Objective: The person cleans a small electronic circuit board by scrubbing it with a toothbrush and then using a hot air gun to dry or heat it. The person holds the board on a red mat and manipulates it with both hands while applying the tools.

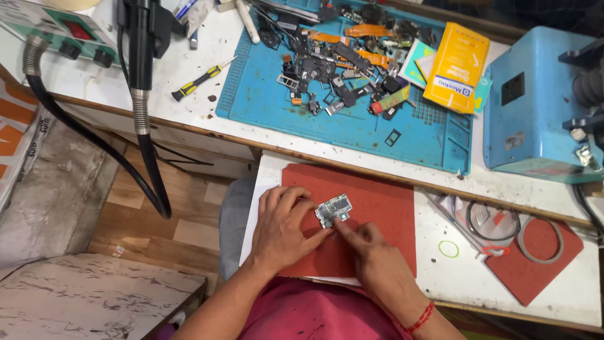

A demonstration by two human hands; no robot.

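The left hand (280,230) lies flat on a red mat (377,201), its fingers spread and its fingertips resting against the left edge of a small circuit board (333,209). The right hand (371,255) comes in from below with its forefinger stretched out, the tip pressing on the lower edge of the board; the other fingers are curled in. Neither hand grips the board: it lies on the mat, pinned between the fingertips of both.

The red mat sits on a white worktop (465,277) just in front of the person. To the right of it lie a thin green ring (448,249), a dark ring (494,220), a grey ring (540,240) on a second red pad (528,277).

Farther back, a blue mat (352,126) serves as a tray: heaped on its upper part are many small dark and orange phone parts (343,60), with a yellow packet (456,68) at its right. A screwdriver (201,80) with a yellow and black handle lies left of the blue mat, and a blue machine (535,107) stands to its right.
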